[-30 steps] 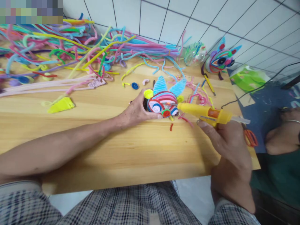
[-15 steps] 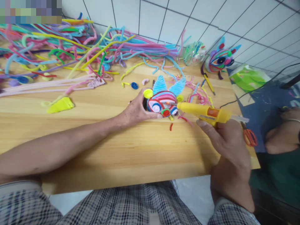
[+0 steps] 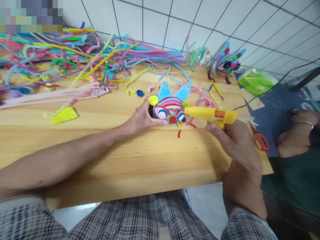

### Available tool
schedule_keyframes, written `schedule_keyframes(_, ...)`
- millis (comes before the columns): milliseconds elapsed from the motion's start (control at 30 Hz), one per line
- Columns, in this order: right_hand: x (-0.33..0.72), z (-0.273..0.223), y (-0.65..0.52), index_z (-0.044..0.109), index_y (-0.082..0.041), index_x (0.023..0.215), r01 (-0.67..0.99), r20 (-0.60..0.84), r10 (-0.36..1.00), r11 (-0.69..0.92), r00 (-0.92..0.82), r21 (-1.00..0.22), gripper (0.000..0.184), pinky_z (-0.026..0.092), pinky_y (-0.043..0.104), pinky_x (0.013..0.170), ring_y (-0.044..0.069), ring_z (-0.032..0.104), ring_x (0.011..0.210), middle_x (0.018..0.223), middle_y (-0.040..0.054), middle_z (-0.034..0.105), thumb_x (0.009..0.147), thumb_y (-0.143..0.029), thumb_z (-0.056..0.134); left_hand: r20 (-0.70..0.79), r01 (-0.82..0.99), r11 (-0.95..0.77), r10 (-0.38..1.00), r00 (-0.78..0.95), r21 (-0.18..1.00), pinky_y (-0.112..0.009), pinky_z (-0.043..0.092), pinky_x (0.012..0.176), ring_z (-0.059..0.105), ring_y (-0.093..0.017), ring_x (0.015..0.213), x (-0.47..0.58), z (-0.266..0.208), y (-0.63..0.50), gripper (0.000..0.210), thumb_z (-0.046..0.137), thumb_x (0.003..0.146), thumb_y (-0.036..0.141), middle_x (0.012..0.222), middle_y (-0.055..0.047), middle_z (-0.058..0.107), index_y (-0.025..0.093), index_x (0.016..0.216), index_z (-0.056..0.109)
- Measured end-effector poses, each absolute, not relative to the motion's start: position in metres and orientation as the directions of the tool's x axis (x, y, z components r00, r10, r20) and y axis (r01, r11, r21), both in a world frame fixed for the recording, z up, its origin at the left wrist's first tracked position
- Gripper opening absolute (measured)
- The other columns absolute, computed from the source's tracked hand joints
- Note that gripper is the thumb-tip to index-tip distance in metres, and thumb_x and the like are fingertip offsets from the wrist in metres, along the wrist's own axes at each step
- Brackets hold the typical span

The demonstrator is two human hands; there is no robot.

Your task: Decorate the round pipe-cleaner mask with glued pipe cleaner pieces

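My left hand [image 3: 146,116] grips the left side of a pipe-cleaner animal head [image 3: 172,109], thumb along its lower edge. The head has blue ears, white-and-blue spiral eyes, a red nose ringed in green and yellow spirals at its sides. A yellow hot glue gun [image 3: 212,114] is held in my right hand [image 3: 233,138], its nozzle pointing left at the right side of the head. Whether the nozzle touches the head I cannot tell. A clear glue stick sticks out of the gun's back end.
Heaped pipe cleaners [image 3: 150,55] line the wall. A finished-looking animal head [image 3: 226,65], a yellow cutter [image 3: 217,89] and a green bag [image 3: 256,81] are at the back right. Orange-handled scissors [image 3: 261,141] lie at the right edge, near another person's arm [image 3: 296,133]. A yellow piece [image 3: 64,115] lies left.
The whole view has shifted a little, so most things appear slightly further left. The glue gun's nozzle has drawn back slightly from the middle of the face. Both hands keep their holds.
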State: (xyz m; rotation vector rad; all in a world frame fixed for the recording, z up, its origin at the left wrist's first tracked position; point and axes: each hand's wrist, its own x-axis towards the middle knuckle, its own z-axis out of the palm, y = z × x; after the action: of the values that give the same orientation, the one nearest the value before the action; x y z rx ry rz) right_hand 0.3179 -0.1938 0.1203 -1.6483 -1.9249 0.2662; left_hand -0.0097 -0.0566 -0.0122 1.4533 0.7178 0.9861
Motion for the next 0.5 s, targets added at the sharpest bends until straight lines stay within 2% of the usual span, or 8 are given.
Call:
schedule_keyframes(133,0.343,0.128,-0.191,0.088,-0.032,0.099,0.693,0.384,0.919,0.22,0.089,-0.687,0.046,0.064,0.046,0.076,0.034,0.085,0.093,0.104,0.0103,0.093,0.114,-0.075,0.081,0.168,-0.099,-0.138,0.876,0.452,0.985,-0.064,0.072,0.124,0.087,-0.042,0.136,-0.01,-0.011,-0.056,0.109,0.124,0.063,0.074,0.142,-0.013,0.087,0.029,0.142,0.063)
schedule_keyframes(233,0.38,0.128,-0.177,0.088,-0.031,0.104,0.727,0.389,0.878,0.071,0.279,-0.683,0.042,0.067,0.049,0.089,0.035,0.085,0.107,0.12,0.0153,0.095,0.117,-0.069,0.076,0.17,-0.128,-0.125,0.873,0.457,0.984,-0.063,0.074,0.122,0.088,-0.043,0.138,-0.009,-0.008,-0.057,0.11,0.124,0.063,0.072,0.148,-0.014,0.088,0.029,0.143,0.063)
schedule_keyframes(333,0.423,0.11,-0.153,0.085,-0.028,0.108,0.763,0.357,0.809,-0.164,0.467,-0.626,0.038,0.062,0.043,0.086,0.03,0.08,0.102,0.118,0.0139,0.093,0.115,-0.064,0.075,0.168,-0.126,-0.124,0.875,0.453,0.984,-0.061,0.077,0.117,0.089,-0.042,0.135,-0.01,-0.004,-0.058,0.106,0.124,0.065,0.069,0.144,-0.013,0.089,0.028,0.143,0.065)
schedule_keyframes(400,0.447,0.09,-0.137,0.079,-0.028,0.098,0.748,0.332,0.757,-0.297,0.563,-0.594,0.032,0.061,0.042,0.084,0.03,0.077,0.097,0.101,0.0098,0.088,0.107,-0.059,0.082,0.161,-0.099,-0.129,0.874,0.458,0.987,-0.063,0.077,0.116,0.089,-0.043,0.135,-0.011,-0.002,-0.058,0.106,0.124,0.065,0.07,0.143,-0.013,0.09,0.027,0.143,0.067)
schedule_keyframes(433,0.456,0.078,-0.13,0.076,-0.029,0.095,0.738,0.328,0.729,-0.348,0.601,-0.578,0.03,0.062,0.044,0.085,0.031,0.076,0.098,0.096,0.009,0.085,0.106,-0.056,0.082,0.156,-0.088,-0.13,0.871,0.466,0.988,-0.064,0.077,0.117,0.088,-0.043,0.135,-0.011,0.0,-0.058,0.106,0.123,0.064,0.072,0.143,-0.012,0.09,0.027,0.143,0.068)
schedule_keyframes(500,0.468,0.056,-0.12,0.076,-0.028,0.099,0.723,0.274,0.71,-0.462,0.649,-0.514,0.021,0.064,0.052,0.099,0.037,0.077,0.11,0.103,0.0141,0.086,0.107,-0.048,0.076,0.152,-0.075,-0.132,0.863,0.482,0.988,-0.067,0.076,0.119,0.087,-0.044,0.137,-0.012,0.002,-0.059,0.106,0.122,0.065,0.076,0.143,-0.013,0.089,0.028,0.144,0.069)
